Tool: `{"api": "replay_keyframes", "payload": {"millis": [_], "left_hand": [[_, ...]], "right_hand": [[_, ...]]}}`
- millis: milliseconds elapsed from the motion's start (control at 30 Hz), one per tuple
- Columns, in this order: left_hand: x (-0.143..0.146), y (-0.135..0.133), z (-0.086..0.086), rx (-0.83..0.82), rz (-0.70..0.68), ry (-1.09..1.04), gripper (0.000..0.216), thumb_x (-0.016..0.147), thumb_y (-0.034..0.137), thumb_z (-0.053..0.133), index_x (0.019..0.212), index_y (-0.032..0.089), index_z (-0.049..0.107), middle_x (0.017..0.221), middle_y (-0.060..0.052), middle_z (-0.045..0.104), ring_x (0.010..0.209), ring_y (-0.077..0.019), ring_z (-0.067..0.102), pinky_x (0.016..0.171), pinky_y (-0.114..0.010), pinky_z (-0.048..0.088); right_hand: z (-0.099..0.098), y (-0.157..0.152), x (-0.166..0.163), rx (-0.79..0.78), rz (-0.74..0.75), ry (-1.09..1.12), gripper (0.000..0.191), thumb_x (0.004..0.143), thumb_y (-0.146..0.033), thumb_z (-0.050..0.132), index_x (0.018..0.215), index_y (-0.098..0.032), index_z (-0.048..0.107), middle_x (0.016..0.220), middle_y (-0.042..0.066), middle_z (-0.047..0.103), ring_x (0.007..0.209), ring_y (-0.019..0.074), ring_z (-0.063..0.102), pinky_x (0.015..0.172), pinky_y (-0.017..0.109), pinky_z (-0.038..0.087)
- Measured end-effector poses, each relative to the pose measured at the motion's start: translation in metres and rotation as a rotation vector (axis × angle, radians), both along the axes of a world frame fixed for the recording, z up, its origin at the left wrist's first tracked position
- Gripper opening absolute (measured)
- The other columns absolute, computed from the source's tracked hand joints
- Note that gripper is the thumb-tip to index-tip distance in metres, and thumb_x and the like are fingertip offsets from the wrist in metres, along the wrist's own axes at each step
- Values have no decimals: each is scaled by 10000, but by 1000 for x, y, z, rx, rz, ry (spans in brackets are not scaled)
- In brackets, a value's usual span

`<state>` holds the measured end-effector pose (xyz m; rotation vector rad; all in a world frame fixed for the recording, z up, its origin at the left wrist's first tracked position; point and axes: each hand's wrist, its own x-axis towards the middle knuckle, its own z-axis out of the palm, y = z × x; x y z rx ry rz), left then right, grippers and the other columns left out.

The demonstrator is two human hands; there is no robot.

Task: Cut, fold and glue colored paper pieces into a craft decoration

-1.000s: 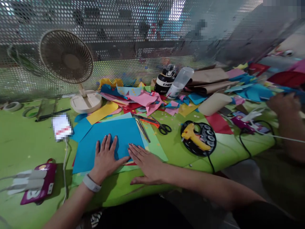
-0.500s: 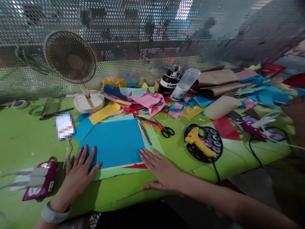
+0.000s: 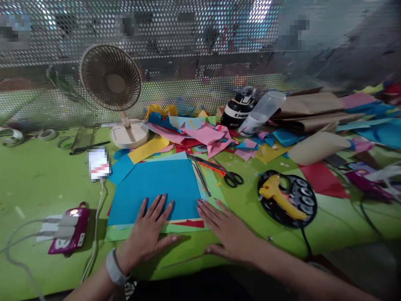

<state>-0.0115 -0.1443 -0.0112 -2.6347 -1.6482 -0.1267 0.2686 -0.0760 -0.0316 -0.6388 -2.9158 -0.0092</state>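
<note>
Across the near middle of the green table (image 3: 31,179), seen from the head camera, lies a sheet of blue paper (image 3: 156,179), flat, plain and roughly rectangular. It tops a loose stack; a pale green sheet (image 3: 221,192) shows beyond its right and near sides, and a red paper edge (image 3: 191,223) peeks out along the bottom. The left hand (image 3: 153,230) is spread, fingers over the blue sheet's near edge and thumb held apart. The right hand (image 3: 227,230) lies flat, its fingers nearly together and thumb out, the fingertips at the sheet's near right corner. Neither pinches anything.

The hands cover part of the sheet's near edge and that corner. The phone (image 3: 98,165) has a pixelated screen, and the purple power strip (image 3: 371,184) at far right is blurred; the slim dark tool (image 3: 203,179) beside the blue sheet is perhaps a pair of tweezers.

Scissors (image 3: 233,179) lie just right of the stack. Green surface shows between the right hand and the black tray (image 3: 267,213) bearing a yellow glue gun (image 3: 282,198), and along the table's rounded near edge.
</note>
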Motion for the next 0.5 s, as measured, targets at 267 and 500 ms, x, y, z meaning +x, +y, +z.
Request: {"api": "replay_keyframes", "payload": {"millis": [267, 500], "left_hand": [[-7, 15, -4, -4, 101, 2, 660, 914, 613, 342, 1463, 246, 331, 1527, -91, 336, 1400, -266, 309, 1114, -468, 269], [-15, 21, -14, 99, 151, 23, 621, 909, 592, 377, 1431, 256, 399, 1494, -79, 397, 1379, -301, 343, 1086, -518, 309]], "right_hand": [[8, 30, -27, 251, 34, 132, 381, 973, -317, 437, 1162, -62, 646, 1231, 175, 633, 1148, 256, 597, 995, 404, 466], [7, 44, -29, 385, 196, 27, 364, 974, -268, 438, 1173, -27, 625, 1194, 209, 644, 1130, 283, 608, 1006, 472, 462]]}}
